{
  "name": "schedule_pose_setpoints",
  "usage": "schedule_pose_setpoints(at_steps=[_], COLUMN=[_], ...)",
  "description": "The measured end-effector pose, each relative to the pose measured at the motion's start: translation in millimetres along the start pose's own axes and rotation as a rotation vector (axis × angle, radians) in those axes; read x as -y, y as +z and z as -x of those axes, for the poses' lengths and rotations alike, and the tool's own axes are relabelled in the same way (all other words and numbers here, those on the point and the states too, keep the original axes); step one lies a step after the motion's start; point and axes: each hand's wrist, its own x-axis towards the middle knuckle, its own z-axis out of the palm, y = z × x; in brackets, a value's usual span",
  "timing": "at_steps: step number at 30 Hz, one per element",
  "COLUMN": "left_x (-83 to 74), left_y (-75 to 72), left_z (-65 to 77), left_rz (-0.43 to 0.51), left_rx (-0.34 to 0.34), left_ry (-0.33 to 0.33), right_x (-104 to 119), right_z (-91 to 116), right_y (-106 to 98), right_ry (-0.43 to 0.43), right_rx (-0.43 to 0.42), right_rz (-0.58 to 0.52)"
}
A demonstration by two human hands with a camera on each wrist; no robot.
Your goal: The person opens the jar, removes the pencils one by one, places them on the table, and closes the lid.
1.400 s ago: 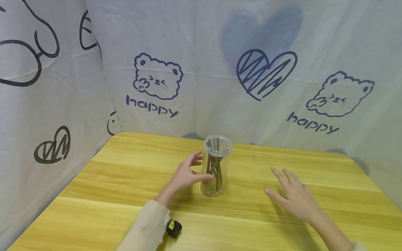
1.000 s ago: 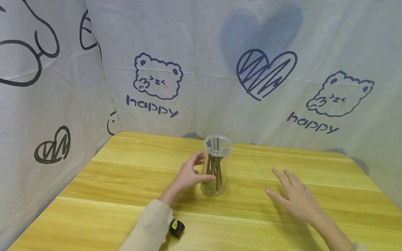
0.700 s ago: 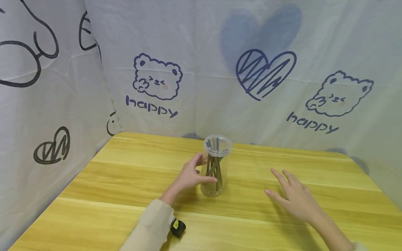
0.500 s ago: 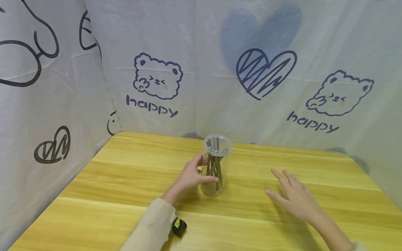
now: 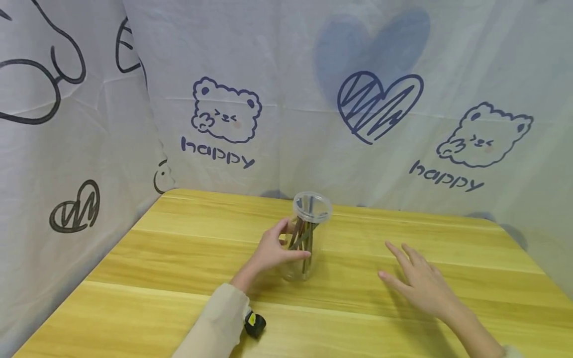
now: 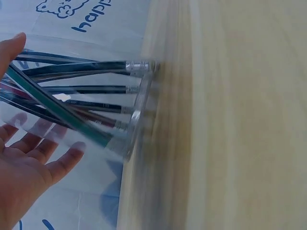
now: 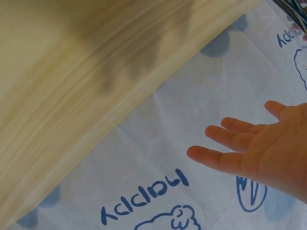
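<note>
In the head view a clear plastic jar (image 5: 313, 218) leans slightly, its rim to the right of its base. Inside it stand several dark pencils (image 5: 307, 238). My left hand (image 5: 270, 248) grips the jar from the left, thumb across the near side and fingers behind it. The left wrist view shows the pencils (image 6: 62, 108) through the wall, with silver bands at the jar's bottom end. Fingers of the left hand (image 6: 29, 165) curve along the jar there. My right hand (image 5: 423, 283) hovers over the table to the right, fingers spread, holding nothing.
The yellow wood-grain table (image 5: 179, 248) spreads under both hands. Pale cloth walls (image 5: 295, 144) with bear and heart drawings rise behind it and at the left. A small black device (image 5: 255, 325) is at the left wrist.
My left hand has moved right and closed round the jar. Upright before, the jar now tips, its base shifted left and its rim slightly right. The right hand has stayed almost still.
</note>
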Motion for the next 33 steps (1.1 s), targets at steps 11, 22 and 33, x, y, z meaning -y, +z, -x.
schedule_pose_setpoints(at_steps=[11,22,33], left_x=[17.3,14.9,14.3], left_y=[0.9,0.8,1.8], left_z=[-4.8,-3.4,-5.0], left_rz=[0.001,0.020,-0.008], left_rx=[-0.001,0.042,0.088], left_ry=[0.055,0.077,0.079], right_x=[1.3,3.8,2.8], right_z=[-0.3,-2.1,-1.1], right_y=[0.1,-0.6,-1.4], right_ry=[-0.008,-0.018,-0.011], right_rx=[-0.004,-0.007,-0.005], right_rz=[0.003,-0.003,-0.018])
